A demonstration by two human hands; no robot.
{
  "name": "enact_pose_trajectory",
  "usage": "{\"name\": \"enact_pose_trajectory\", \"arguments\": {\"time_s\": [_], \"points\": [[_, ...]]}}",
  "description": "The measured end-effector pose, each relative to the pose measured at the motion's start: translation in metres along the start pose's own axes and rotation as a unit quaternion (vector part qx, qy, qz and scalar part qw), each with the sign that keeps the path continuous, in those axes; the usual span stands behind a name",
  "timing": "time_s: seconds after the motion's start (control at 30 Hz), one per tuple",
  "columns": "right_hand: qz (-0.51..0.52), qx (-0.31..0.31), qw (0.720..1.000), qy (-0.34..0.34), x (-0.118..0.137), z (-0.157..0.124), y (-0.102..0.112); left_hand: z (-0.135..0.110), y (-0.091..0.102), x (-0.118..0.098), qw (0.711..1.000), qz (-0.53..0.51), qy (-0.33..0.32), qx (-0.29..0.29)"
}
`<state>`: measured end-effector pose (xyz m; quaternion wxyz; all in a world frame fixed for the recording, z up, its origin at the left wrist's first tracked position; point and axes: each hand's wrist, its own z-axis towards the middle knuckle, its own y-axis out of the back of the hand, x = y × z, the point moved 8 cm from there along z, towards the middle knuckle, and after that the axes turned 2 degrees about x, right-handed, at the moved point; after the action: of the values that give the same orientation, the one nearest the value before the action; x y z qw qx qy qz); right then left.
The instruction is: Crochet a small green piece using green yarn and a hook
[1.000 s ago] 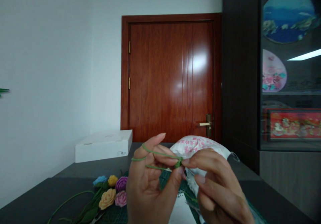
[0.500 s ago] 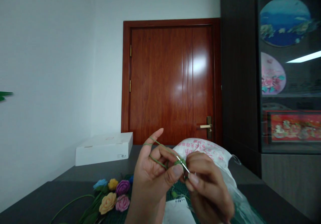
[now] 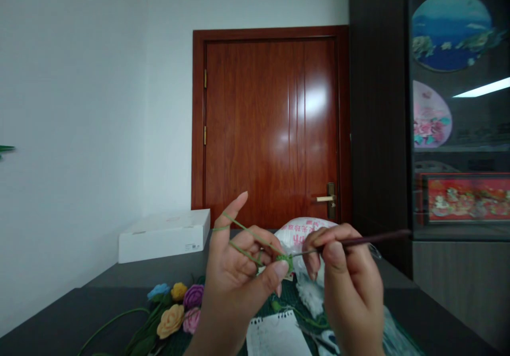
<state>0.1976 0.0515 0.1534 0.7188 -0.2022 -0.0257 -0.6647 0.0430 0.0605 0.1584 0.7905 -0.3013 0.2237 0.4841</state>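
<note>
Small green piece (image 3: 285, 263) is held near centre, above the dark table (image 3: 51, 316), pinched between thumb and fingers of the left hand (image 3: 239, 279). Green yarn (image 3: 249, 230) is looped around a raised finger of that hand and led rightward to the piece. The hook (image 3: 376, 237) is gripped pen-fashion in the right hand (image 3: 347, 276), dark handle pointing right, thin shank brought to the piece's right edge. Hands are apart, linked only by hook and piece. Whether the tip is seated in a stitch cannot be told.

Judgement: tension is best governed by the raised finger, neither slack nor taut; the pinch is best placed close beside the working stitch, so that the edge is not dragged. A slight turn should be given to the hook as a loop is drawn, lest strands be split. A notepad (image 3: 277, 336) lies nearer; flowers (image 3: 171, 320) lie left.
</note>
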Motion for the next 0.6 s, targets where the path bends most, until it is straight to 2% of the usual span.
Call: {"name": "enact_pose_trajectory", "arguments": {"time_s": [0.07,0.13,0.23,0.33,0.47,0.6], "points": [[0.128,0.013,0.983,-0.131,-0.021,0.0,-0.01,0.002,0.0,0.005,0.998,-0.05,0.028,0.026],[0.224,0.026,0.946,-0.234,-0.038,-0.005,-0.024,0.004,-0.002,0.01,0.993,-0.096,0.038,0.055],[0.292,0.053,0.903,-0.311,-0.052,-0.015,-0.041,0.007,-0.002,0.015,0.986,-0.134,0.046,0.083],[0.316,0.064,0.891,-0.319,-0.056,-0.02,-0.049,0.009,0.002,0.016,0.988,-0.126,0.05,0.07],[0.323,0.047,0.89,-0.318,-0.057,-0.022,-0.05,0.011,0.008,0.016,0.99,-0.111,0.063,0.053],[0.309,0.055,0.912,-0.265,-0.048,-0.017,-0.051,0.014,0.008,0.011,0.989,-0.12,0.043,0.073]]}}
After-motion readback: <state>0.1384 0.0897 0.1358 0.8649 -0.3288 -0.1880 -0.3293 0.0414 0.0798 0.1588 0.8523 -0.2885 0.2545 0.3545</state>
